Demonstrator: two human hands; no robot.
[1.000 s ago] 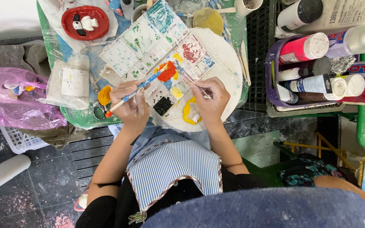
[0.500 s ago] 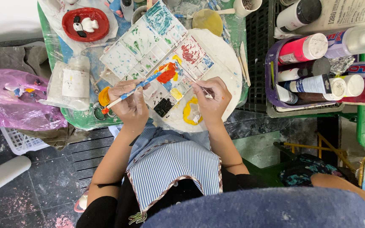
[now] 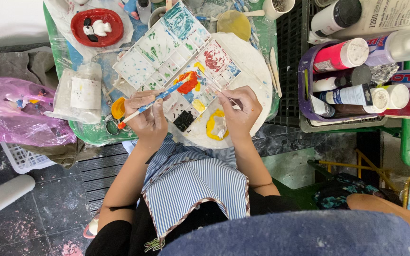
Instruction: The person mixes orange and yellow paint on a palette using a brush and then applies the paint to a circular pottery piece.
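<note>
While your left hand (image 3: 149,118) is closed around that blue-handled paintbrush with the orange tip (image 3: 153,103), your right hand (image 3: 239,111) is pinched shut on a much thinner brush (image 3: 214,87) that's poking into the white plastic paint palette with lots of small wells (image 3: 176,61), right by the orange-red blob near the middle. The palette sits tilted across the round white board (image 3: 255,66) on the green table (image 3: 96,135), with the yellow-ringed piece (image 3: 217,125) just under your right wrist. Biggest risk I'd guess: that wrist is basically hovering on the yellow piece, so if it's wet you could smear it. Also the blue brush lies across the palette, so a twitch could drag its bristle end through the wells and muddy colours. The small yellow cap (image 3: 117,107) sits just beside your left hand near the table edge, so an elbow shift could knock it off. The purple basket of paint bottles (image 3: 304,90) is well apart, no worries there.
</note>
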